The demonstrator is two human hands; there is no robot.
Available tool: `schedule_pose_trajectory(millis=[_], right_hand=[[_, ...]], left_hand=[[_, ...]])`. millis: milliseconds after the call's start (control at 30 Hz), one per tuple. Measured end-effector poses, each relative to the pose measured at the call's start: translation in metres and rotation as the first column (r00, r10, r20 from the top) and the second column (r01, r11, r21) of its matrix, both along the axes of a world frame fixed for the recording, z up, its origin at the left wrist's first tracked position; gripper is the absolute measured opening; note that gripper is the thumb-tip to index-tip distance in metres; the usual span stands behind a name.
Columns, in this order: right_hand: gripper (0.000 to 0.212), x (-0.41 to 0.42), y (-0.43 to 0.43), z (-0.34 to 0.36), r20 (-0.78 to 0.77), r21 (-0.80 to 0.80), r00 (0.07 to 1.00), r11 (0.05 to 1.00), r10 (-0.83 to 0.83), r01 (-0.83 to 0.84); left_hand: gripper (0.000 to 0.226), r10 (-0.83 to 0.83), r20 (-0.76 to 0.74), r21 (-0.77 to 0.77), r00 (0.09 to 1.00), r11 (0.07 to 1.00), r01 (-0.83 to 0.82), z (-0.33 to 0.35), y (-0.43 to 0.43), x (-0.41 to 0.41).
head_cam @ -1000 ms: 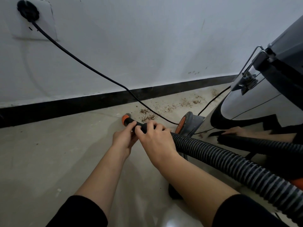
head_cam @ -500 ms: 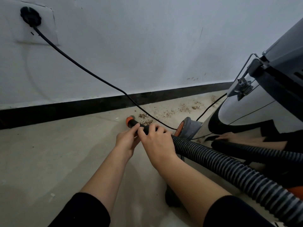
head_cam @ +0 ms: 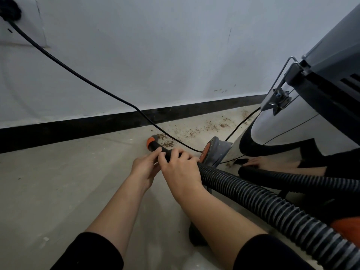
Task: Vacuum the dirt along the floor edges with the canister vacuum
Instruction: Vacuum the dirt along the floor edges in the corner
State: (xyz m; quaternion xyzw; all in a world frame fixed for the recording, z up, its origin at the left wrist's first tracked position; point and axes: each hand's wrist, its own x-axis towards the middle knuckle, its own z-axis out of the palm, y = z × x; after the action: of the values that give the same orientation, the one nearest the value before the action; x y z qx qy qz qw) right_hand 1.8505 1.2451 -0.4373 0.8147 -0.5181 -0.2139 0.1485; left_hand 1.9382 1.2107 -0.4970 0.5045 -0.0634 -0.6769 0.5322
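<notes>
**Head cam: both hands on hose end, tip at the dirt near the wall edge**

Left hand [head_cam: 145, 168] & right hand [head_cam: 181, 168] sit side by side on the black hose end [head_cam: 164, 151], touching each other. Left hand is fwd, nearest the tip, its fingertips pinching the tube. Right hand is just behind it w/ fingers curled over the top. Neither hand is open, and both have hold of the tube.

The orange tip [head_cam: 150, 142] pokes out past the left fingers. It's down at floor [head_cam: 48, 191] level, right at the near edge of a patch of brown dirt [head_cam: 165, 140]. More crumbs trail off to the right along the floor edge, toward the vac. The tip is near the black baseboard [head_cam: 78, 127] but apart from it.

The ribbed hose [head_cam: 263, 203] runs back from the right hand to the bottom-right corner. The vac canister [head_cam: 292, 125] stands on the right, shiny metal body w/ a grey top & a clip latch [head_cam: 278, 100]. The body mirrors the hands & hose. Its grey-and-orange wheel [head_cam: 212, 151] is just beside the right hand.

A black cord [head_cam: 87, 83] drops from the plug [head_cam: 9, 8] at top left, crosses the white wall [head_cam: 175, 45] & baseboard, passes over the dirt & reaches the wheel. Black sleeves [head_cam: 91, 252] cover both forearms from approx mid-arm.
</notes>
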Motion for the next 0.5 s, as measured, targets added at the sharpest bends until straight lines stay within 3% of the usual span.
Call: schedule_pose_trajectory(millis=[500], right_hand=[[0.056,-0.009,0.028,0.008,-0.001,0.020,1.000,0.999,0.026,-0.026]], left_hand=[[0.030,-0.141,0.066,-0.006,0.988,0.990,0.142,-0.001,0.015,0.009]])
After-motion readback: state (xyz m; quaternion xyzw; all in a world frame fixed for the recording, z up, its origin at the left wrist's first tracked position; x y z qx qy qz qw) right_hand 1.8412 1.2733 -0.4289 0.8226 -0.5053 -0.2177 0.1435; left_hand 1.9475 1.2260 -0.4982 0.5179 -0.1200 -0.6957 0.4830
